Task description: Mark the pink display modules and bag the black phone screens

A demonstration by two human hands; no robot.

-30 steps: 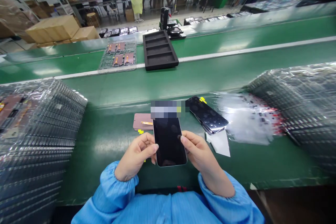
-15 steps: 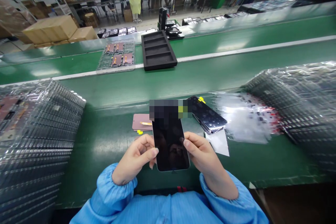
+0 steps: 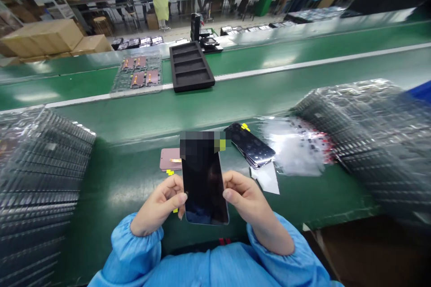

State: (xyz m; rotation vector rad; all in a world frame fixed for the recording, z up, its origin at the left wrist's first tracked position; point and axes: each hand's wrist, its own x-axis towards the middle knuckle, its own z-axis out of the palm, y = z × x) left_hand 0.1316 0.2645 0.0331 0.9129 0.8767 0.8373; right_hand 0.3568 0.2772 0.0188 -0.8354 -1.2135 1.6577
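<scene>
- A bright blue smock [image 3: 208, 269] of thin, faintly shiny fabric, like a cleanroom garment, with soft creases across the front
- The left sleeve [image 3: 129, 244], same blue, loose and billowing above the wrist
- The right sleeve [image 3: 274, 244], matching, just as full and puffed
- The left cuff [image 3: 145, 232], gathered tight and elasticated, bunching the fabric into small folds
- The right cuff [image 3: 256, 235], gathered in the same way, with a rounded, puffy edge
- The left hand [image 3: 158, 199], bare, with the forearm showing a little past the cuff
- The right hand [image 3: 247, 202], also bare, with a short, neatly trimmed thumbnail [image 3: 227, 193]
</scene>
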